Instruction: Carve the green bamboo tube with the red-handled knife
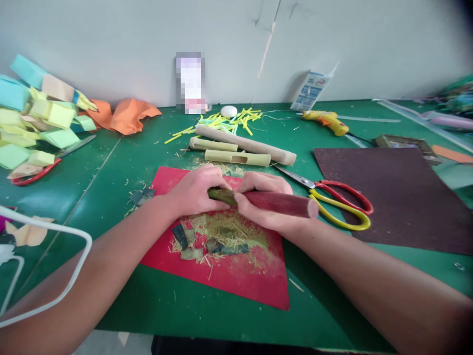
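Note:
Above a red sheet (254, 283), my left hand (201, 190) is closed around a short green-brown bamboo piece (221, 195). My right hand (264, 190) grips a thick, dark red wooden handle (283, 203), its blunt end pointing right. The handle's working end meets the bamboo between my hands and is hidden by my fingers. Yellowish shavings (229, 229) and dark sandpaper scraps (180, 236) lie on the sheet below. Just beyond my hands lie a bamboo tube with a cut notch (218, 156), a second bamboo piece (214, 144) and a pale wooden stick (247, 143).
Red-and-yellow scissors (340, 197) lie at right, partly over a dark brown sheet (391, 192). A yellow glue gun (325, 122) is behind. Folded paper (48, 116) and red-handled scissors (37, 172) occupy the left. A white wire frame (86, 241) overlaps my left forearm in view.

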Demonstrator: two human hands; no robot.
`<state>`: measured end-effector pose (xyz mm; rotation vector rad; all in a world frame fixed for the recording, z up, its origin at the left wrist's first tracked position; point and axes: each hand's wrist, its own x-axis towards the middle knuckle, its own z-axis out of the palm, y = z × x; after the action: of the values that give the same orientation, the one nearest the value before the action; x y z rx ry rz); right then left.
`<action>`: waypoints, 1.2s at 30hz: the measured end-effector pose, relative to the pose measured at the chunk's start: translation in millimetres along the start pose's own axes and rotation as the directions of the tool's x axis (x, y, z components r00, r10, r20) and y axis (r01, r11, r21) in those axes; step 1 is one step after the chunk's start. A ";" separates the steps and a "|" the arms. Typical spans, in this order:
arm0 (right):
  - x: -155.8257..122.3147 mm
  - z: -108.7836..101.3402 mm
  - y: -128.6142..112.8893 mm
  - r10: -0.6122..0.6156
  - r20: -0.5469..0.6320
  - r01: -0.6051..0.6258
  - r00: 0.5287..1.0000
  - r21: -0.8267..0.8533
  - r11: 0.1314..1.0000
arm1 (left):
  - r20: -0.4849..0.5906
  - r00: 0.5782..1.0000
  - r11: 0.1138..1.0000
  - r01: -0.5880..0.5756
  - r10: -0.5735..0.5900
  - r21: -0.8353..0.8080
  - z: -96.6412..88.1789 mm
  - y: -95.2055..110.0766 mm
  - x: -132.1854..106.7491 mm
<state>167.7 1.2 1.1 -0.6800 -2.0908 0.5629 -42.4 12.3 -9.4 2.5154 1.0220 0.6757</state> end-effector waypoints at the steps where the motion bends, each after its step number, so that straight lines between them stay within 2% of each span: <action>1: -0.2 -0.8 -0.4 -0.001 -0.008 0.001 1.000 -0.011 1.000 | -0.001 1.000 1.000 0.001 -0.001 -0.003 -0.2 0.2 0.1; 8: -2.7 -5.5 2.3 0.036 -0.077 -0.036 0.996 0.001 0.999 | 0.019 1.000 1.000 0.007 -0.007 0.008 0.4 -1.6 0.6; 14: -5.3 -2.1 5.2 0.169 -0.181 -0.149 0.969 0.118 0.982 | 0.011 1.000 1.000 0.003 -0.004 0.010 1.2 -1.3 1.8; 16: -3.1 -1.0 4.0 0.206 -0.165 -0.183 0.965 0.142 0.973 | 0.005 1.000 1.000 -0.011 0.011 0.015 1.5 -1.8 1.5; 19: 0.8 0.2 3.4 0.245 -0.070 -0.231 0.967 0.171 0.958 | -0.003 1.000 1.000 -0.006 0.006 0.021 2.0 -2.4 0.5; 24: 2.2 1.7 7.4 0.274 -0.018 -0.266 0.962 0.186 0.946 | 0.010 1.000 0.999 0.027 -0.027 0.018 1.6 -1.4 0.6; 32: 3.6 2.3 5.2 0.278 0.001 -0.274 0.961 0.162 0.948 | 0.029 0.999 1.000 0.023 -0.024 0.021 1.0 0.0 2.7; 36: 5.3 1.8 3.7 0.203 0.015 -0.204 0.979 0.080 0.976 | 0.002 1.000 1.000 0.015 -0.015 0.006 1.4 -0.6 1.6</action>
<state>164.5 7.2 0.9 -0.8518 -2.0051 0.7608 -41.0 13.7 -10.3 2.5102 1.0424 0.6672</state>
